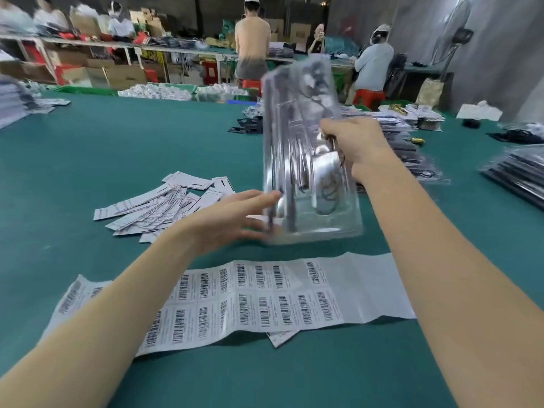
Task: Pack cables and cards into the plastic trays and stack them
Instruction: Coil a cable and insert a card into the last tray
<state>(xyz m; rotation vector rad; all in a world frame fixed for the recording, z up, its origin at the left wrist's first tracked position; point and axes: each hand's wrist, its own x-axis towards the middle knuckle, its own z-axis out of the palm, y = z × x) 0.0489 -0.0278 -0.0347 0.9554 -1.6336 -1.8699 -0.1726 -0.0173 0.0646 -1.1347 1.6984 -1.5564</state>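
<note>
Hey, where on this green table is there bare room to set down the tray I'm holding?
Widest bare patch: the green table left of the clear tray, beyond the loose cards. Another strip lies right of your right hand, before the far-right tray stack. Crowded: the barcode sheet in front, cards by your left hand, the stack behind the tray.

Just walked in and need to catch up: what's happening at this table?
A person is packing clear plastic trays. The right hand grips a tray with a cable in it, tilted up off the green table. The left hand is open at its lower edge. Cards lie to the left, a barcode sheet in front, and packed trays are stacked at right.
</note>
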